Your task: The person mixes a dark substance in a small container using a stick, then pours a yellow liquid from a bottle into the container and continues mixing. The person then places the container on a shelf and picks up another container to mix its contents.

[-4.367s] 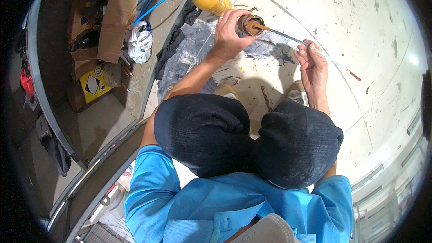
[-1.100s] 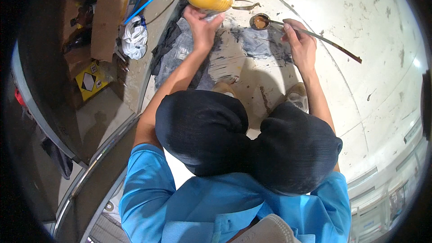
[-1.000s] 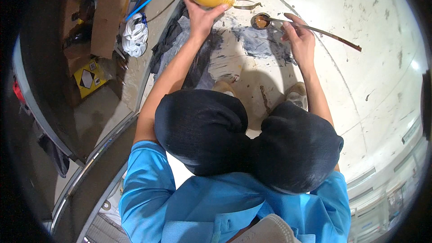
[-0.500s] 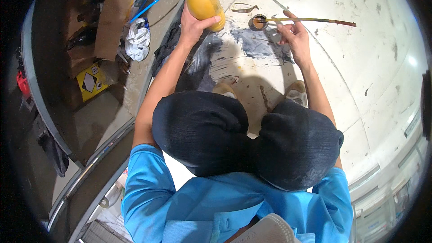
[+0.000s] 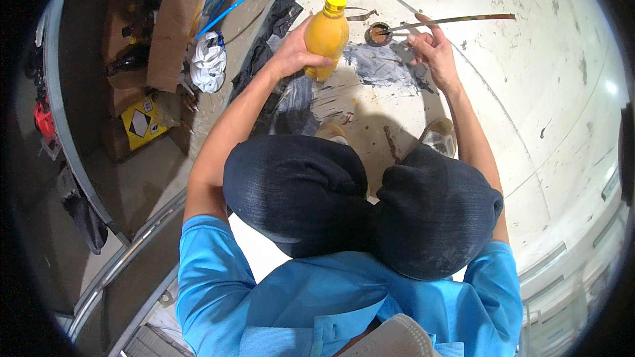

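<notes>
My left hand is closed around a yellow plastic bottle with a bright yellow cap, holding it tilted slightly to the right. Beyond my right knee, my right hand has its thumb and index finger around a long thin stick. The stick's left end reaches into a small dark round cup with brownish-orange stuff inside, and its dark reddish end points right. The cup stands on the floor, to the right of the bottle.
Grey and black smears mark the pale floor before my shoes. At left, a shelf holds a cardboard box, a crumpled white bag and a yellow label with a diamond. Blue hoses run along the top.
My left hand has brought the bottle to the right and nearer to me, and it leans less to the left. My right hand has barely moved; the stick's angle differs slightly.
</notes>
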The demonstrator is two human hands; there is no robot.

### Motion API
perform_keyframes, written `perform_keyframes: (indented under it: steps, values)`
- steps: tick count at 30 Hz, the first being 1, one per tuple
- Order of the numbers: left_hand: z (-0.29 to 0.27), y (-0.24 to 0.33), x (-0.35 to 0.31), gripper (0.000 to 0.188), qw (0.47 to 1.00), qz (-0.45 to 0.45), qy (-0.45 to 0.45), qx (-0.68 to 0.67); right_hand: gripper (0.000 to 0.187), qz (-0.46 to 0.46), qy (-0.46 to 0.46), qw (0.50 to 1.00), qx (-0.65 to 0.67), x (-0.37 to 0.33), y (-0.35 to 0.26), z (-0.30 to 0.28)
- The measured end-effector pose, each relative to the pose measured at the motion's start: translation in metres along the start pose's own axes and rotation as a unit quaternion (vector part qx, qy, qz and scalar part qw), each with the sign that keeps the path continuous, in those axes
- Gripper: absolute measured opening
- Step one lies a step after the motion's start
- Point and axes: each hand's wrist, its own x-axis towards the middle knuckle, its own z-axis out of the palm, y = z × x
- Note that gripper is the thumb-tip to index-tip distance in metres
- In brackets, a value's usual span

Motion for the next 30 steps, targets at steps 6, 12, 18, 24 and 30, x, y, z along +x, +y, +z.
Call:
perform_keyframes:
  steps: [6,12,18,24,30]
  values:
    - [0.011,0.001,-0.010,0.091,0.992,-0.019,-0.043,0.118,0.044,0.121,-0.036,0.933,-0.337,-0.031,-0.027,0.017]
    - [0.027,0.011,-0.020,0.078,0.968,-0.003,-0.131,0.212,0.051,-0.047,-0.032,0.934,-0.353,-0.054,-0.061,0.062]
    - [0.032,0.011,-0.028,0.077,0.965,0.006,-0.141,0.221,0.046,0.012,-0.061,0.910,-0.409,-0.062,-0.070,0.071]
    - [0.026,0.008,-0.027,0.082,0.965,-0.036,-0.207,0.157,0.028,-0.027,-0.124,0.923,-0.362,-0.071,-0.068,0.065]
    - [0.020,0.002,-0.026,0.085,0.945,-0.087,-0.287,0.134,0.028,-0.348,-0.257,0.797,-0.421,-0.078,-0.057,0.040]
